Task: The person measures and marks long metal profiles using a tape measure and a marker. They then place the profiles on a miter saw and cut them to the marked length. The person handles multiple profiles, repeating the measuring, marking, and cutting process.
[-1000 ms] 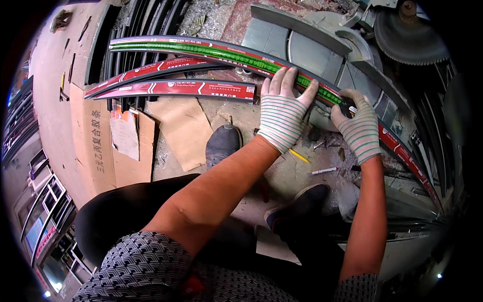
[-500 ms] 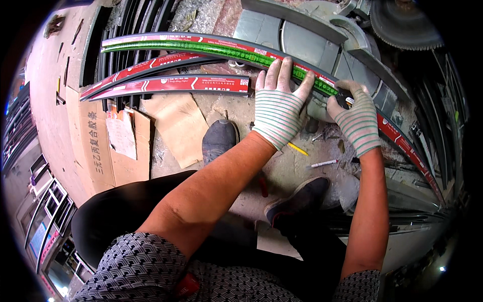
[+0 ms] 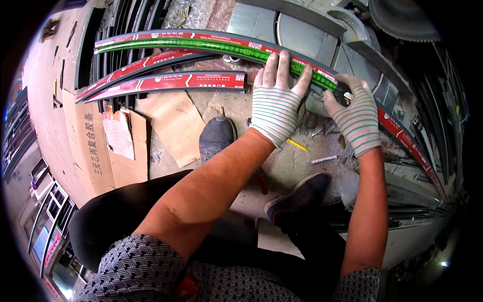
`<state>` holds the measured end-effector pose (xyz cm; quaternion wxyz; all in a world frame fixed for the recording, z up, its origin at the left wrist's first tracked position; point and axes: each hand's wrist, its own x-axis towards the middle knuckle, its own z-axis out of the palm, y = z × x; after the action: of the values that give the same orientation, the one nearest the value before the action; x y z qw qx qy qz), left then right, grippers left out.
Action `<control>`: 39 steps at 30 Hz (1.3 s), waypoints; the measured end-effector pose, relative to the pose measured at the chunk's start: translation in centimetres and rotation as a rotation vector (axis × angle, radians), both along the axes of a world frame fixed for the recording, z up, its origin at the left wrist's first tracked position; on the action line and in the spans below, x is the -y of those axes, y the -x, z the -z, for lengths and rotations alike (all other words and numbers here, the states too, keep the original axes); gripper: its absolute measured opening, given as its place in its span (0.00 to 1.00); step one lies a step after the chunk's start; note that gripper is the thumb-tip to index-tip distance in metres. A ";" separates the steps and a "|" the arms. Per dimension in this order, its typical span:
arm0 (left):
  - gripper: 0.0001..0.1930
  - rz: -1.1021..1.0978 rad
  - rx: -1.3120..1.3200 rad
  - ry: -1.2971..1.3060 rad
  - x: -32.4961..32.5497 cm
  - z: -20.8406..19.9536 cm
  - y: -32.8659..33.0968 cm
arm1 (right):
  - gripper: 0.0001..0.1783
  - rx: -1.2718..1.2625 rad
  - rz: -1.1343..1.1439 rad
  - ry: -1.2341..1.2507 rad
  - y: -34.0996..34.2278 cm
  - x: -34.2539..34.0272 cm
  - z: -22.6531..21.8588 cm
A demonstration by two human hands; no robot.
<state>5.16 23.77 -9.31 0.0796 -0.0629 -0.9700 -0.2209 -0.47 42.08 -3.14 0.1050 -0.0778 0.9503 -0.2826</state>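
A long dark profile with red protective film crosses the far side of the saw bench. The green blade of a tape measure lies stretched along it. My left hand, in a striped white glove, rests on the blade and profile with its fingers stretched out and apart. Further right, my gloved right hand grips the dark tape measure case against the profile, thumb and fingers curled round it. Two shorter red-filmed pieces, one upper and one lower, lie nearer me on the left.
A toothed circular saw blade stands at the far right beside grey metal machine plates. Cardboard covers part of the floor at left. A yellow pencil and a white pen lie near my shoes.
The view has shifted slightly, moving the profile and its left end a little to the left in the picture. Both hands keep their places on the tape measure and profile.
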 end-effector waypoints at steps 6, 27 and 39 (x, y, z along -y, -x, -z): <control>0.47 0.005 -0.011 0.025 0.2 0.4 0.1 | 0.30 -0.028 0.048 -0.058 -0.9 0.6 -0.3; 0.46 0.045 0.030 0.026 0.0 -0.2 -0.2 | 0.29 0.374 1.028 0.009 -22.3 -5.7 13.2; 0.46 0.042 0.026 0.053 0.4 0.0 -0.3 | 0.29 0.552 0.957 -0.159 -21.2 -7.3 18.2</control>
<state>5.49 23.41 -9.34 0.0608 -0.0826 -0.9749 -0.1978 20.75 49.36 -21.38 0.2156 0.4473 0.8352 -0.2363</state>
